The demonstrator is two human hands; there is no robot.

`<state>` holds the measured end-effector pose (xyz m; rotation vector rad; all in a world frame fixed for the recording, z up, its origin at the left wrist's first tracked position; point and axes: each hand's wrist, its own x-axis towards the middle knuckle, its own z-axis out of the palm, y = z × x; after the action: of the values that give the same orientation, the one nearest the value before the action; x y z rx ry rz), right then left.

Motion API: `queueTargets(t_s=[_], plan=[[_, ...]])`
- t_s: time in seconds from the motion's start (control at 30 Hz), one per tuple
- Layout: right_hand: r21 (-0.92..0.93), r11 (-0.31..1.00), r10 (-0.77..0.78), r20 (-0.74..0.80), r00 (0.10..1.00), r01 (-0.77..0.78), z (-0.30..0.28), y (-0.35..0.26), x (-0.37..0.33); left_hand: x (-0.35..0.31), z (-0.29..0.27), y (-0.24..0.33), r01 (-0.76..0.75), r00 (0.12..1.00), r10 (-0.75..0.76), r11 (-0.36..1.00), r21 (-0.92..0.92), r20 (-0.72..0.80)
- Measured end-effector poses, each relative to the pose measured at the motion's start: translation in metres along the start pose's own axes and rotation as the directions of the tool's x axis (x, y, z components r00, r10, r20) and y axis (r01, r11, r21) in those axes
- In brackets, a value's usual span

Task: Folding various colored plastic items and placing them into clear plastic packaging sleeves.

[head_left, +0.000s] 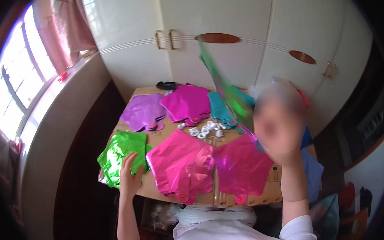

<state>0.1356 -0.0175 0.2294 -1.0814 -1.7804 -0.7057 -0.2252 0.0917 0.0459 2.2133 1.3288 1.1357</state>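
My left hand (pixel 131 174) is at the near left, its fingers apart and touching or just above a shiny green foil balloon (pixel 116 151) lying flat. My right hand (pixel 281 120) is raised over the right side of the table, and its fingers are smeared. From it a flat green foil balloon (pixel 227 86) stands up in the air, leaning to the left, blurred by motion. Between my arms lie two flat pink foil balloons (pixel 176 157), side by side with their tabs toward me. Behind them are a lilac foil balloon (pixel 143 111), a magenta one (pixel 185 104) and a teal one (pixel 221 108).
Several small white rolls (pixel 207 128) sit mid-table on the brown cardboard (pixel 149 182). A black object (pixel 166 85) lies at the back edge. Blue foil (pixel 312 170) hangs at the right edge. White cabinets (pixel 221 11) stand behind; a window (pixel 22 71) is left.
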Motion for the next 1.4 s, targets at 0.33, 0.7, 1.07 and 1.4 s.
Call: queueTargets(t_s=[0.33, 0.7, 1.07, 1.4], plan=[[-0.049, 0.995, -0.056, 0.413, 0.909, 0.084, -0.006, -0.06, -0.208, 0.009, 0.156, 0.127, 0.826, 0.551, -0.039, 0.17, -0.537, 0.834], [0.162, 0.979, 0.042, 0.439, 0.897, -0.126, 0.006, -0.045, -0.27, 0.028, 0.201, 0.12, 0.778, 0.526, -0.148, 0.483, -0.403, 0.837], [-0.393, 0.768, 0.641, 0.481, 0.599, -0.506, -0.03, -0.007, -0.294, 0.047, 0.231, 0.104, 0.544, 0.697, -0.124, 0.734, -0.407, 0.706], [-0.542, 0.6, 0.796, 0.336, 0.503, -0.588, 0.009, 0.07, -0.292, -0.062, 0.126, 0.125, 0.664, 0.577, 0.024, 0.568, -0.487, 0.816]])
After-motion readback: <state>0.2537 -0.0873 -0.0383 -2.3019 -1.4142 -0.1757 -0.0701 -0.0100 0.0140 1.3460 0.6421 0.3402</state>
